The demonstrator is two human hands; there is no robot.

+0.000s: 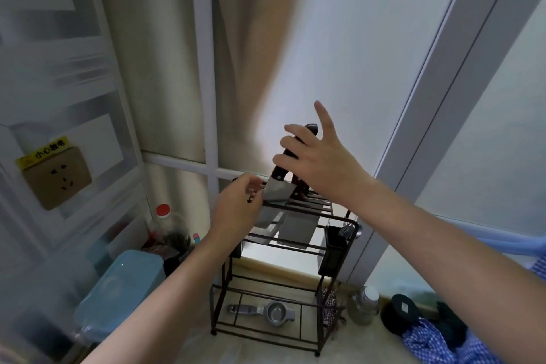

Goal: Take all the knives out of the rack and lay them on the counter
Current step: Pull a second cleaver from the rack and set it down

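Note:
A black wire rack point(322, 254) stands on the pale counter point(266, 349) against a window. Several knives sit in its top slots. A cleaver point(276, 193) with a dark handle rises highest, and a second wide blade point(295, 229) hangs lower, to its right. Another dark handle point(300, 189) sits just behind. My right hand point(322, 159) is spread across the tall cleaver's handle, fingers apart and not clamped. My left hand point(239, 207) is pinched on the rack's top left rail, beside the cleaver blade.
A metal squeezer point(266, 312) lies on the rack's bottom shelf. A red-capped bottle point(162, 213) and a blue tub point(124, 284) stand to the left. A jar point(365, 304), a dark round object and blue checked cloth point(428, 340) crowd the right. A wall socket point(56, 177) is at far left.

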